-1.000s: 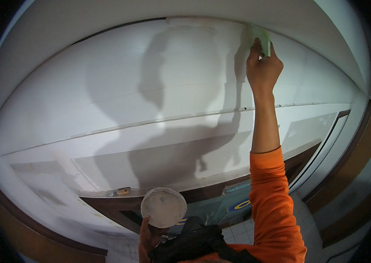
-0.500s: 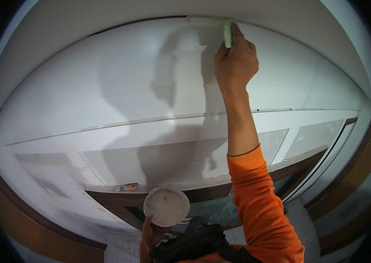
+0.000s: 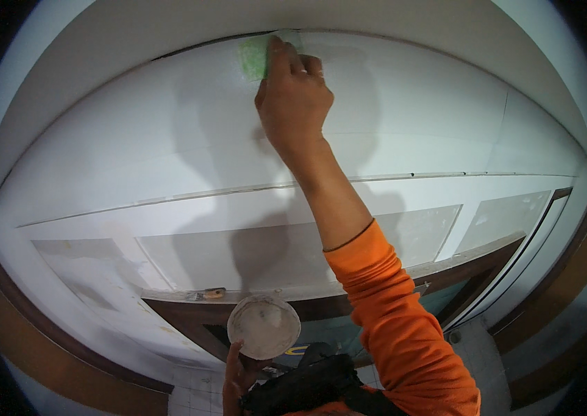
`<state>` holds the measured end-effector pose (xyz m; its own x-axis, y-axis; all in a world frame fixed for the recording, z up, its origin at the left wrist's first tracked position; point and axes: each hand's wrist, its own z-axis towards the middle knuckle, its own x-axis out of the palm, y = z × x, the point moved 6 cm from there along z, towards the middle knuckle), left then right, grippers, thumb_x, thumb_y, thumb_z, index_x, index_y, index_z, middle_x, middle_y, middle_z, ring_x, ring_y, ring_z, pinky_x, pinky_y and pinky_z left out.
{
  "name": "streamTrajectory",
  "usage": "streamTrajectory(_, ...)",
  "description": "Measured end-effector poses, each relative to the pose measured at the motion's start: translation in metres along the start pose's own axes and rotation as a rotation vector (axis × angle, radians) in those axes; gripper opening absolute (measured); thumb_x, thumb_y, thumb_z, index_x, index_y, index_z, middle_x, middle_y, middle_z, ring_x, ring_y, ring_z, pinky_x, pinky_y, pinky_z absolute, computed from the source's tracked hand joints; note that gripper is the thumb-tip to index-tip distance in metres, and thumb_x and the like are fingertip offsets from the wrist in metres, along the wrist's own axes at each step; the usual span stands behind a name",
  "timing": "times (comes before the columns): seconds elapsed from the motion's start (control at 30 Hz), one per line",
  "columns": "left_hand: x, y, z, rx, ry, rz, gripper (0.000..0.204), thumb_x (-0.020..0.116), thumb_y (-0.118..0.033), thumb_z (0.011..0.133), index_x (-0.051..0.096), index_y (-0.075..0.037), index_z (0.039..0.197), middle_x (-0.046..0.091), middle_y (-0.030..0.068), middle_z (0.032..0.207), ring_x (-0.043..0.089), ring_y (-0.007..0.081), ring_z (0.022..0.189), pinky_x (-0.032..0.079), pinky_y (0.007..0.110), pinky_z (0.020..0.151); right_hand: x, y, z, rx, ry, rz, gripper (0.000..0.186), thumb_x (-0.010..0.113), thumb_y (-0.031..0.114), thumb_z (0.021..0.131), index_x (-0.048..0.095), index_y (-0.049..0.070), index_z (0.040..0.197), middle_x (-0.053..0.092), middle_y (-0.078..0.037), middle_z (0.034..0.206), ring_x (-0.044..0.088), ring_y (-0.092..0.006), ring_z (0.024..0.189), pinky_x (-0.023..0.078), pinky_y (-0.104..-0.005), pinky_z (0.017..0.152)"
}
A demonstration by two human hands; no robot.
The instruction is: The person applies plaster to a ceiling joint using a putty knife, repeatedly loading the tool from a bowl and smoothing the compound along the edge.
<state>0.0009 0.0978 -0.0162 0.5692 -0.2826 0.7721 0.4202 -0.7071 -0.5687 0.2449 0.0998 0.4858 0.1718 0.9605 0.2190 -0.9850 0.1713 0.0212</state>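
My right hand (image 3: pixel 295 97) is raised to the top of the white wall panel (image 3: pixel 418 111), its fingers closed on a flat, square green putty spreader (image 3: pixel 254 58). The spreader lies against the panel just under its upper edge, beside a dark gap (image 3: pixel 210 45). Low in front of my body, my left hand (image 3: pixel 238 367) grips the lower left rim of a round, shallow bowl (image 3: pixel 264 326) smeared with pale paste. Most of the left hand's fingers are hidden beneath the bowl.
A putty knife with a wooden handle (image 3: pixel 214 293) rests on the ledge left of the bowl. Below runs a dark brown wooden frame (image 3: pixel 328 306) with glass. A black bag or strap (image 3: pixel 300 388) crosses my front. The ceiling (image 3: pixel 377 15) curves close above the panel.
My right hand has swept left along the panel's top edge, and the spreader now shows its flat green face rather than its edge. The left hand and bowl stay nearly in place.
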Motion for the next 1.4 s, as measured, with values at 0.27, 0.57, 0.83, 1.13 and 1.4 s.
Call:
streamTrajectory(0.27, -0.017, 0.006, 0.001, 0.008, -0.029, 0.047, 0.075, 0.060, -0.040, 0.093, 0.030, -0.006, 0.154, 0.045, 0.0218, 0.150, 0.055, 0.0449, 0.129, 0.051, 0.060, 0.102, -0.003, 0.039, -0.027, -0.007, 0.244, 0.502, 0.042, 0.063, 0.002, 0.083, 0.062, 0.004, 0.125, 0.071, -0.019, 0.093, 0.067, -0.0370, 0.088, 0.058, -0.0440, 0.071)
streamTrajectory(0.57, 0.002, 0.010, -0.003, 0.028, 0.022, -0.002, 0.081, 0.062, -0.038, 0.087, 0.030, -0.007, 0.155, 0.043, 0.0225, 0.151, 0.048, 0.0458, 0.134, 0.047, 0.062, 0.104, -0.076, -0.021, -0.251, 1.183, 0.734, 1.198, 0.027, 0.069, 0.014, 0.096, 0.062, 0.003, 0.120, 0.068, -0.006, 0.109, 0.065, -0.0155, 0.096, 0.055, -0.0313, 0.076)
streamTrajectory(0.83, -0.007, 0.036, 0.024, -0.029, 0.057, -0.076, 0.080, 0.061, -0.035, 0.086, 0.031, -0.006, 0.154, 0.044, 0.0229, 0.150, 0.049, 0.0457, 0.133, 0.047, 0.061, 0.103, -0.228, -0.091, -0.445, 2.187, 0.358, 1.029, 0.029, 0.068, 0.019, 0.097, 0.059, 0.004, 0.120, 0.066, -0.008, 0.110, 0.067, -0.0195, 0.095, 0.056, -0.0322, 0.066)
streamTrajectory(1.13, 0.017, 0.052, 0.047, -0.108, 0.085, 0.126, 0.082, 0.058, -0.039, 0.087, 0.029, -0.003, 0.154, 0.047, 0.0253, 0.146, 0.057, 0.0437, 0.124, 0.055, 0.055, 0.094, -0.277, -0.138, -0.427, 2.027, 0.251, 0.895, 0.018, 0.068, 0.012, 0.095, 0.063, 0.005, 0.110, 0.069, -0.005, 0.096, 0.068, -0.0170, 0.079, 0.053, -0.0293, 0.060)
streamTrajectory(1.4, 0.033, 0.055, 0.046, -0.095, 0.023, 0.092, 0.086, 0.063, -0.040, 0.084, 0.029, -0.004, 0.155, 0.044, 0.0235, 0.150, 0.051, 0.0436, 0.132, 0.047, 0.056, 0.106, -0.260, -0.109, -0.447, 2.162, 0.388, 0.941, 0.021, 0.072, 0.016, 0.093, 0.066, 0.003, 0.109, 0.072, -0.007, 0.095, 0.068, -0.0169, 0.078, 0.053, -0.0290, 0.059)
